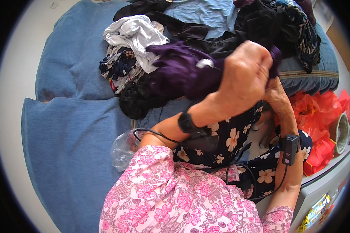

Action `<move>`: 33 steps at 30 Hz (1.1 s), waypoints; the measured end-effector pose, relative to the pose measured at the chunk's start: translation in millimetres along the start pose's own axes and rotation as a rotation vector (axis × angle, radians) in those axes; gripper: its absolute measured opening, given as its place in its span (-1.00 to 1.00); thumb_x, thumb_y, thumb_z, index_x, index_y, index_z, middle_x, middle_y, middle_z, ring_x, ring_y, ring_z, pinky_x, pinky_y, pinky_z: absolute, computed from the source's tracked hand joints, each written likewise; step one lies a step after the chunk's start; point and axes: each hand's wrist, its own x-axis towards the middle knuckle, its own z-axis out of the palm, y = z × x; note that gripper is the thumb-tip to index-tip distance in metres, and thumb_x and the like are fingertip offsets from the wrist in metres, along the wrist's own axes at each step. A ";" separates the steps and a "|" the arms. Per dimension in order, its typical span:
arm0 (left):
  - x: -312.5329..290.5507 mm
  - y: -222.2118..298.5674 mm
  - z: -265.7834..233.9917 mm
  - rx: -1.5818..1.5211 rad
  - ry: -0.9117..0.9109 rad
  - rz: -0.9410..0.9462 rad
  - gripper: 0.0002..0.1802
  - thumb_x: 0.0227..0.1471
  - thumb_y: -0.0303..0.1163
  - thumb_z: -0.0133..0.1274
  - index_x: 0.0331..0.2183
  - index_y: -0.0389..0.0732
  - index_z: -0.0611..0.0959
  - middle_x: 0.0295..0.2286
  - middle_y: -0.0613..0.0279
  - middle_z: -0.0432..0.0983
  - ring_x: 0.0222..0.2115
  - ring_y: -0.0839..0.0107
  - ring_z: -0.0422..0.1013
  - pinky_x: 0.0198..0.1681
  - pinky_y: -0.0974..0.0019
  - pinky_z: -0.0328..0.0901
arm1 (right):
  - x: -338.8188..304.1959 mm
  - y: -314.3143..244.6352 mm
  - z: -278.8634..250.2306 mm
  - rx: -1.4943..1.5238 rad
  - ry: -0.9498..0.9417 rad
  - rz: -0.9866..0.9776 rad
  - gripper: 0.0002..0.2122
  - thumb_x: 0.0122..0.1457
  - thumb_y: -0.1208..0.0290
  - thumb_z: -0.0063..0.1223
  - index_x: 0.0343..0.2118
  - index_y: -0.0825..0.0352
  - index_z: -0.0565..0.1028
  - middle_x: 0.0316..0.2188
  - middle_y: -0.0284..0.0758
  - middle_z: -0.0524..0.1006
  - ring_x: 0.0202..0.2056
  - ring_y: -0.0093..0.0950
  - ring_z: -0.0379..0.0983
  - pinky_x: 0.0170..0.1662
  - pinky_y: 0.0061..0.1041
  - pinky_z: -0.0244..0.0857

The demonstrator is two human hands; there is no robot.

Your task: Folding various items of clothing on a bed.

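Note:
A dark purple garment (186, 73) with a small white label is bunched up in front of me, its exact kind unclear. My left hand (247, 73), wearing a black wristband (186, 122), is closed on the garment and slightly smeared by motion. Purple cloth shows again just past its knuckles. My right hand (275, 93) is close behind the left one, beside that purple cloth; its fingers are mostly hidden. Under the garment's left end lies a black crumpled cloth (134, 101). A light grey garment (134, 33) rests on a patterned one (118, 64) farther left.
Black clothes (256, 23) and a dark patterned cloth (307, 42) are heaped at the far right of the blue denim-covered seat (70, 139). A clear plastic bag (122, 153) is by my left elbow. Red plastic bags (315, 112) stand at right. A cable runs between my forearms.

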 end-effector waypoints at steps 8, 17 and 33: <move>-18.3 -20.9 -10.6 0.185 -0.144 -0.009 -0.66 -0.16 -0.62 0.05 -0.22 -0.37 0.48 -0.30 -0.01 0.42 -0.30 0.18 0.43 -0.20 0.28 0.31 | 1.6 -3.7 -9.0 0.146 0.194 -0.031 -0.70 -0.01 0.50 0.20 -0.19 0.31 0.41 -0.31 -0.40 0.45 -0.24 -0.52 0.42 -0.18 -0.46 0.39; -70.7 -73.3 -67.2 0.695 -0.479 -0.144 -0.40 -0.22 -0.44 0.06 -0.06 -0.45 0.37 -0.07 -0.17 0.30 -0.03 -0.04 0.21 0.03 0.08 0.13 | -0.8 6.2 -45.0 0.585 0.166 -0.298 -0.77 0.08 0.56 0.09 -0.16 0.32 0.45 -0.25 -0.28 0.53 -0.23 -0.43 0.48 -0.18 -0.37 0.41; -12.7 -9.7 -3.9 -0.303 -0.103 -0.367 -0.91 -0.05 -0.59 0.03 -0.39 -0.34 0.56 -0.51 0.36 0.46 -0.50 0.68 0.32 -0.43 0.54 0.28 | -14.4 -21.2 -7.0 -0.238 -0.032 0.425 -0.33 -0.26 0.49 0.39 0.02 0.29 0.34 -0.09 -0.32 0.40 -0.10 -0.45 0.33 -0.02 -0.43 0.27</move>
